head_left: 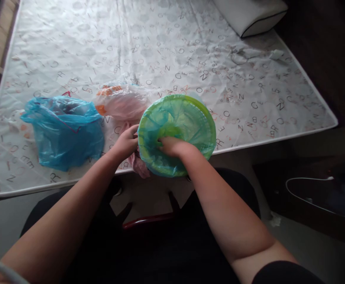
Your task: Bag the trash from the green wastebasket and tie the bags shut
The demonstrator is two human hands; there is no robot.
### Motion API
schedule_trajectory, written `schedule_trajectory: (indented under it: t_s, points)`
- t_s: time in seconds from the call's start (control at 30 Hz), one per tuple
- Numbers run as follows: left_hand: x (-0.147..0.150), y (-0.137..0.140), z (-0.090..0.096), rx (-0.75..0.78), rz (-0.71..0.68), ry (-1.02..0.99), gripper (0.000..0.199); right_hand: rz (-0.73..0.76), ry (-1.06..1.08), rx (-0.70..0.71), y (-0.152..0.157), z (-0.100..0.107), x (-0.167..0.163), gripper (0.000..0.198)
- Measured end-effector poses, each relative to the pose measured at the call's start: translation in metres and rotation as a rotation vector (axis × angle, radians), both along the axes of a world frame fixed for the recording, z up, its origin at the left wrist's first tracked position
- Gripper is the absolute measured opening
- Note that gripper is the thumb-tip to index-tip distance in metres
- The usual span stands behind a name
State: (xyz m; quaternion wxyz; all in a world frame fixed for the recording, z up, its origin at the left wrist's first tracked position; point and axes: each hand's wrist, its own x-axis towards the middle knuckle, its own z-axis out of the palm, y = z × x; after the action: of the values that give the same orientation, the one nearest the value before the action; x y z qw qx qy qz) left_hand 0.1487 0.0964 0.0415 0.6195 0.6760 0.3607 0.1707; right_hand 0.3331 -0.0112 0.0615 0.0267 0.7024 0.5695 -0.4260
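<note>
A round green bin (210, 114) is tilted toward me at the table's front edge. Its inside is lined with a thin blue-green plastic bag (190, 130), which folds over part of the rim. My left hand (127, 140) grips the bin's left side, some fingers hidden behind it. Inside the bin is my right hand (174, 146), touching the liner near the bottom with fingers stretched out and a small gap between them; their tips are partly hidden. A pinkish cloth (139, 165) hangs at the edge below my left hand.
A blue plastic bag (68, 138) stands open at the left. Behind my left hand lies a crumpled white-and-orange plastic bag (125, 100). The table (148, 43) has a letter-printed cover. A white case (252, 17) sits at the far right; a white cable (296, 197) lies lower right.
</note>
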Motion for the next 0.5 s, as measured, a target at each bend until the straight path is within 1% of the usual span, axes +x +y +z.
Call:
schedule_trajectory:
  t_s: [0.1, 0.2, 0.3, 0.37, 0.5]
  points:
    - [0.0, 0.001, 0.003, -0.076, 0.052, 0.033, 0.039, -0.003, -0.002, 0.003, 0.0, 0.003, 0.0, 0.045]
    - [0.002, 0.0, 0.006, -0.185, 0.108, 0.047, 0.038, -0.005, -0.001, 0.01, 0.001, 0.005, 0.0, 0.049]
    - [0.002, 0.004, 0.005, -0.282, 0.213, 0.041, 0.038, -0.01, -0.006, 0.009, 0.001, 0.005, 0.0, 0.05]
    - [0.001, 0.011, 0.002, -0.292, 0.307, 0.053, 0.039, -0.019, -0.004, 0.014, 0.001, 0.003, 0.001, 0.049]
    - [-0.009, 0.038, -0.003, -0.232, 0.489, 0.082, 0.047, -0.043, 0.008, 0.017, 0.001, 0.0, 0.004, 0.049]
